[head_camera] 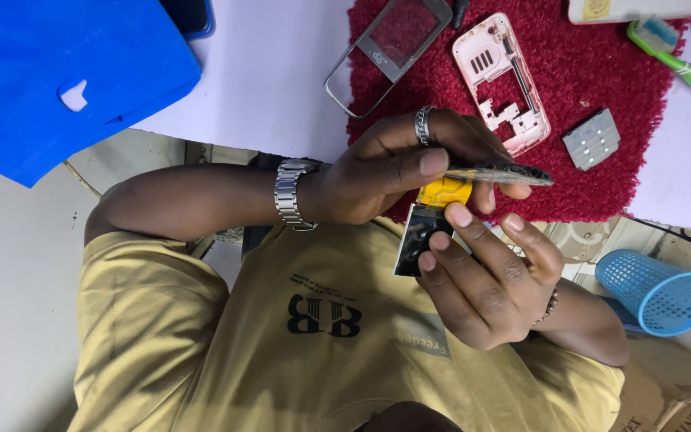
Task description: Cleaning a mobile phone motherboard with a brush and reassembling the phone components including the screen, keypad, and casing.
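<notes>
Hands over red mat (593, 172): left hand (385, 172) pinching circuit board (499, 174), right hand (485, 276) gripping small screen (419, 238).

Even, soft indoor light, colours strong and nothing washed out.

The pale surface (281, 72) is brightly lit without hard glare; only a faint sheen shows on the small dark screen (416, 240) and the metal watch (289, 194). Shadows are weak, pooling under the forearm and between the fingers. Focus is crisp on the red mat (601, 184), slightly softer on the yellow shirt (281, 360) close to the lens. Edges bend a little.
</notes>
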